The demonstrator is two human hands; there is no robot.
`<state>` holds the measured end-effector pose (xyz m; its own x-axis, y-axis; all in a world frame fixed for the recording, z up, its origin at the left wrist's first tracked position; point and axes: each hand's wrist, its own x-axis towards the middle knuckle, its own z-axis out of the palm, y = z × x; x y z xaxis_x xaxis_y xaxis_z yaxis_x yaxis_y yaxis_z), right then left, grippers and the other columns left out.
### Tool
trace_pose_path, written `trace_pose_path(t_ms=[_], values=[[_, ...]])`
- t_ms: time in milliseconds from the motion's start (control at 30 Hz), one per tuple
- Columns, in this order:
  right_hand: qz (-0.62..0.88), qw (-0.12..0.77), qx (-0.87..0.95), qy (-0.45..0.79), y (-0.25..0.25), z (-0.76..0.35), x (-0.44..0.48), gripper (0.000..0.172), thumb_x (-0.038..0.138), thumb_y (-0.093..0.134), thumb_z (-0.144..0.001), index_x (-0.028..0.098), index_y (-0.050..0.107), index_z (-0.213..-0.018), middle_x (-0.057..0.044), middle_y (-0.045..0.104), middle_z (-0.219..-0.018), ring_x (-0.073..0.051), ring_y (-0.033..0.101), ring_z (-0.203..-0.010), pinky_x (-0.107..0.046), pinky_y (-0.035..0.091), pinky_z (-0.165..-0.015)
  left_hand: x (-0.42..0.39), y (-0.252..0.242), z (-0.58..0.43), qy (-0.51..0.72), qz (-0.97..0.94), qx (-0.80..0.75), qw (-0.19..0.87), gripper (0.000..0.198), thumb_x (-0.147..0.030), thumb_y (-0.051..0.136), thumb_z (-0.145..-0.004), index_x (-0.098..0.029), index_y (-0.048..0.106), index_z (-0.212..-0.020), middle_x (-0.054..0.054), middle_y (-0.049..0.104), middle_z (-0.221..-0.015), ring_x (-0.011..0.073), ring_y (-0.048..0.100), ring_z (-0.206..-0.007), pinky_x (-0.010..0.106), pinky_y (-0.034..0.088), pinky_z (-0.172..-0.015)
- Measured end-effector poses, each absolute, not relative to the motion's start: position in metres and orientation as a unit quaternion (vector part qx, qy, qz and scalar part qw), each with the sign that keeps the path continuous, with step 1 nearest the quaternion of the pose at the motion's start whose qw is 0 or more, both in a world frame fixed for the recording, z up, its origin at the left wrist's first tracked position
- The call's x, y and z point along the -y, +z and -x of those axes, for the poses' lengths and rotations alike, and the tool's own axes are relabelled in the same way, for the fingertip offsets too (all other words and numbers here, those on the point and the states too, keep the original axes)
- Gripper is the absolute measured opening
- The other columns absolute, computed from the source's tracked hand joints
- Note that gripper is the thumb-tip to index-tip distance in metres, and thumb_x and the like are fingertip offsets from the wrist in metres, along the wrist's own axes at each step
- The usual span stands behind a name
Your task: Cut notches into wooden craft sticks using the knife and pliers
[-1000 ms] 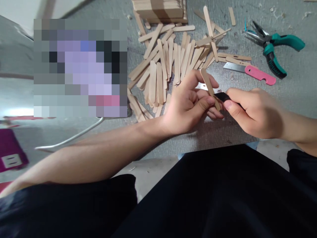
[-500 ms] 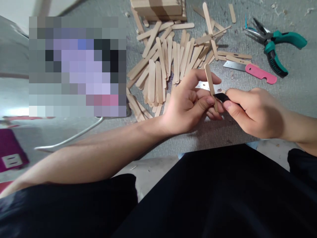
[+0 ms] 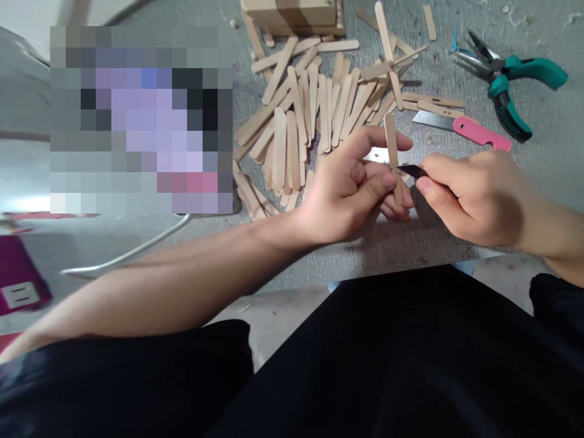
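Observation:
My left hand (image 3: 353, 185) is closed, pinching the lower end of a wooden craft stick (image 3: 391, 139) between thumb and fingers. The stick stands nearly upright in the view and looks kinked about halfway down. Against that kink rests the tip of a dark, pointed knife blade (image 3: 409, 171). My right hand (image 3: 474, 198) is wrapped round the knife, hiding its handle. Behind my left fingers a shiny metal strip (image 3: 378, 154) shows in part on the table; what it belongs to is hidden.
Loose craft sticks (image 3: 285, 146) lie heaped beyond my left hand. Several crossed sticks (image 3: 390, 64) stand behind. A pink-handled utility knife (image 3: 482, 134) and green-handled pliers (image 3: 504, 73) are to the right. Wooden blocks (image 3: 292, 13) sit at the back, and a pale cable (image 3: 137, 250) runs left.
The upper part of the craft stick has swung rightward and now sits at an angle to its lower part. My right hand and the knife have shifted slightly right.

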<state>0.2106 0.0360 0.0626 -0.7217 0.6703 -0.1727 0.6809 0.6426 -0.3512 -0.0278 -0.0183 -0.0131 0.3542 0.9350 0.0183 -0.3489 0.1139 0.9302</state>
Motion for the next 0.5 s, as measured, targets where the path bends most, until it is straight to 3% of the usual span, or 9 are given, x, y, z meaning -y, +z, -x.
trace_pose_path(t_ms=[200,333,500], values=[[-0.371,0.018,-0.912,-0.173,0.064,-0.213,-0.037,0.041,0.045,0.040,-0.117,0.026,0.076,-0.108,-0.004,0.059,-0.066,-0.021,0.039,-0.059,-0.040,0.016,-0.070,0.020,-0.005,0.030,0.407,-0.482,-0.373,0.680,0.061,-0.039,0.070,-0.116,-0.017,0.052,-0.169,0.002,0.085,-0.089,0.0184,0.080,-0.072,0.036,0.069,-0.076],[-0.371,0.026,-0.911,-0.175,0.065,-0.211,-0.038,0.039,0.043,0.043,-0.117,0.025,0.076,-0.107,-0.004,0.057,-0.065,-0.020,0.035,-0.058,-0.040,0.014,-0.070,0.020,0.000,0.029,0.394,-0.479,-0.406,0.671,0.061,-0.034,0.077,-0.109,-0.019,0.058,-0.165,0.001,0.081,-0.083,0.0191,0.078,-0.070,0.036,0.068,-0.074],[-0.369,0.027,-0.910,-0.188,0.066,-0.210,-0.035,0.030,0.039,0.047,-0.115,0.025,0.071,-0.103,-0.003,0.054,-0.065,-0.018,0.024,-0.057,-0.040,0.013,-0.067,0.022,0.003,0.026,0.390,-0.483,-0.423,0.660,0.058,-0.034,0.076,-0.111,-0.019,0.056,-0.163,0.000,0.081,-0.085,0.0177,0.078,-0.070,0.038,0.070,-0.078]])
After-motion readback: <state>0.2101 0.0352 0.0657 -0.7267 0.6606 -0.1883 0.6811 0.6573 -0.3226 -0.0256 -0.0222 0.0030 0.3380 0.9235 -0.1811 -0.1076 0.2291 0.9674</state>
